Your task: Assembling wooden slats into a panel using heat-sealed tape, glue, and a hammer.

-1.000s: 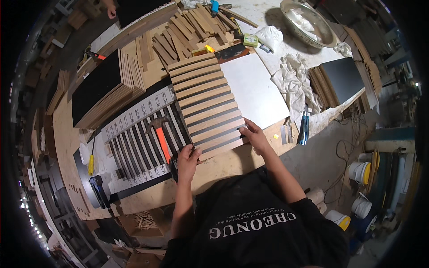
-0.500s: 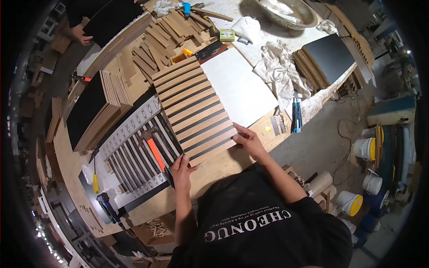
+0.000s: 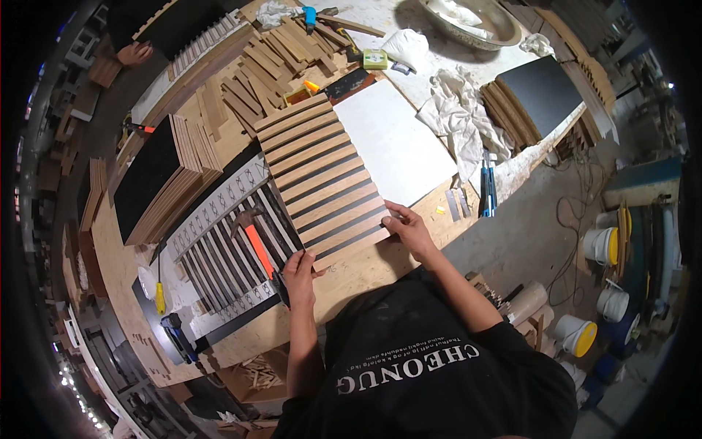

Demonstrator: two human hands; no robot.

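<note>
A slatted panel (image 3: 319, 170), light wood strips on a black backing, lies in front of me with its near edge between my hands. My left hand (image 3: 299, 271) grips its near left corner, thumb and fingers closed. At the near right corner my right hand (image 3: 406, 230) pinches the edge. Left of the panel sits a slotted jig (image 3: 225, 238) with dark bars and a marked white border. A hammer (image 3: 256, 245) with an orange handle rests on the jig, its handle end beside my left hand. Part of the panel overlaps a white board (image 3: 395, 139).
Black boards (image 3: 150, 183) are stacked at the left, and more dark boards (image 3: 537, 95) at the right. Loose wood strips (image 3: 274, 66) lie at the back. A crumpled cloth (image 3: 461, 121), blue utility knife (image 3: 488, 183), and yellow screwdriver (image 3: 160, 296) are around. Another person's hand (image 3: 135, 53) is far left.
My hands keep their hold on the slatted panel, and the whole view has shifted slightly. At the far left, the other person's dark board has tilted, showing a slatted edge.
</note>
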